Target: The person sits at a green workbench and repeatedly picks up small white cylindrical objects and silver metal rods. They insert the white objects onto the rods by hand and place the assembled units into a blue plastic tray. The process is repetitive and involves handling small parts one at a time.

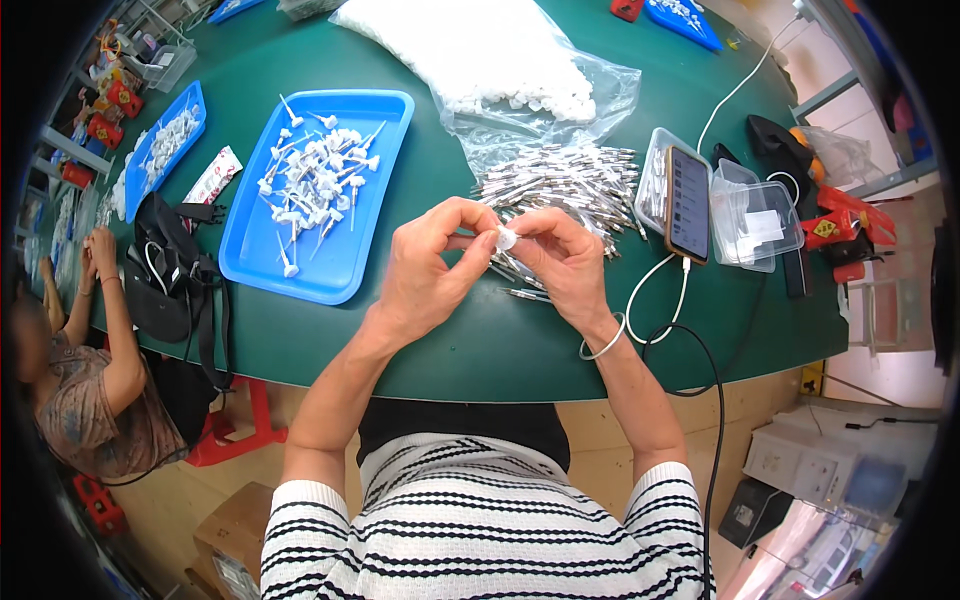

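Between the fingertips of both hands, over the green table, is a small white plastic part (507, 239). My left hand (437, 262) pinches it from the left, thumb and forefinger together. From the other side my right hand (566, 262) closes its thumb and fingers at the part. Whether a thin rod is joined to it is hidden by the fingers. Just beyond my hands lies a heap of thin metal-and-white rods (570, 185). To the left, a blue tray (345, 285) holds white caps with rods (318, 180) sticking out of them.
A plastic bag of white parts (470, 50) lies beyond the rods. On the right, a phone (688, 205) leans on a clear box, with another clear container (757, 225) beside it and cables nearby. A black bag (165, 280) and a person (100, 380) are at the left.
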{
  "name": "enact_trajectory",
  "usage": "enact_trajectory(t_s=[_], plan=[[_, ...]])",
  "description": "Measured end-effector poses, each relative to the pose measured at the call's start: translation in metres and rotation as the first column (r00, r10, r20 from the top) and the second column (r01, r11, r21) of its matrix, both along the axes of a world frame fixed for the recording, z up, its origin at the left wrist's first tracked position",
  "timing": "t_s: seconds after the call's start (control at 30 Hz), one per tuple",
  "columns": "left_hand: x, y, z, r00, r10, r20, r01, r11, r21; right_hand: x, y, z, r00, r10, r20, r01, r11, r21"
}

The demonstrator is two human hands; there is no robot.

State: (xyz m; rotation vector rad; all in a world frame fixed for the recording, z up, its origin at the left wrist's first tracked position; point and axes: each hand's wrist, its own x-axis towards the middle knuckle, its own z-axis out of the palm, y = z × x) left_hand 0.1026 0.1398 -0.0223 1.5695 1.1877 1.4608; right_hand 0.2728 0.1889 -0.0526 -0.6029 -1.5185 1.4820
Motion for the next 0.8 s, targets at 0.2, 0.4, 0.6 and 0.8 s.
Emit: enact_trajectory(t_s=[0.2, 0.4, 0.6, 0.8], plan=[[0.009, -0.003, 0.0, 0.998, 0.025, 0.064, -0.025, 1.0, -0.008, -0.003, -0.002, 0.003, 0.986, 0.072, -0.15, -0.096, 0.983, -0.159], [0.007, -0.003, -0.004, 0.956, -0.069, 0.285, 0.108, 0.986, -0.124, -0.004, -0.001, -0.005, 0.987, 0.036, -0.154, -0.059, 0.987, -0.149], [-0.004, 0.0, -0.007, 0.911, -0.139, 0.388, 0.244, 0.94, -0.236, -0.002, -0.001, -0.003, 0.99, 0.035, -0.134, -0.058, 0.983, -0.172], [-0.007, -0.002, 0.005, 0.933, -0.102, 0.345, 0.201, 0.943, -0.266, -0.004, 0.0, -0.002, 0.992, 0.027, -0.122, -0.044, 0.99, -0.133]])
